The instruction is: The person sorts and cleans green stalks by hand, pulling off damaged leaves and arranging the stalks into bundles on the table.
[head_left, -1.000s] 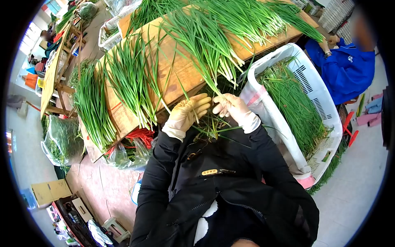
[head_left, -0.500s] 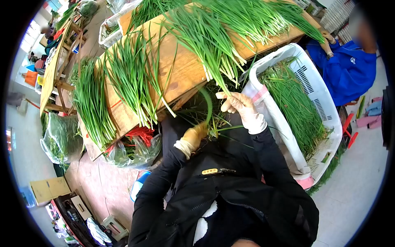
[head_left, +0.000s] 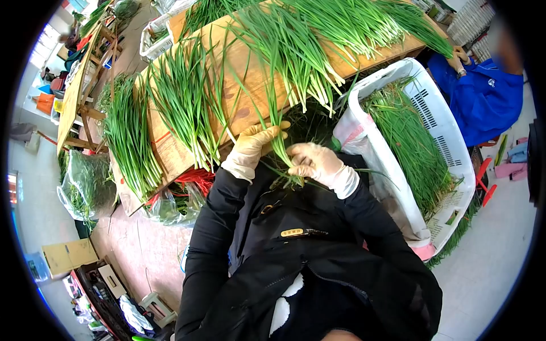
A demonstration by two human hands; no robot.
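Both my hands wear thin pale gloves. My left hand (head_left: 256, 146) is closed round a few green stalks (head_left: 277, 102) at the front edge of the wooden table (head_left: 244, 105). Just right of it, my right hand (head_left: 318, 163) pinches the lower ends of the same stalks. Their leaves point up over the table. Beyond my hands lies a large bundle of green stalks (head_left: 290, 54) with pale ends towards me. Two more bundles, a middle one (head_left: 185, 96) and a left one (head_left: 128, 136), rest on the table to the left.
A white crate (head_left: 467, 187) full of loose greens stands at my right. Past it sits a person in blue (head_left: 483, 102). Plastic bags of greens (head_left: 88, 184) are at the left, red ties (head_left: 196, 181) under the table edge. Another table (head_left: 79, 91) stands further left.
My left hand has come up from my lap to the table edge and closed on the stalks. My right hand has moved down and left, and its stalks have left the large bundle.
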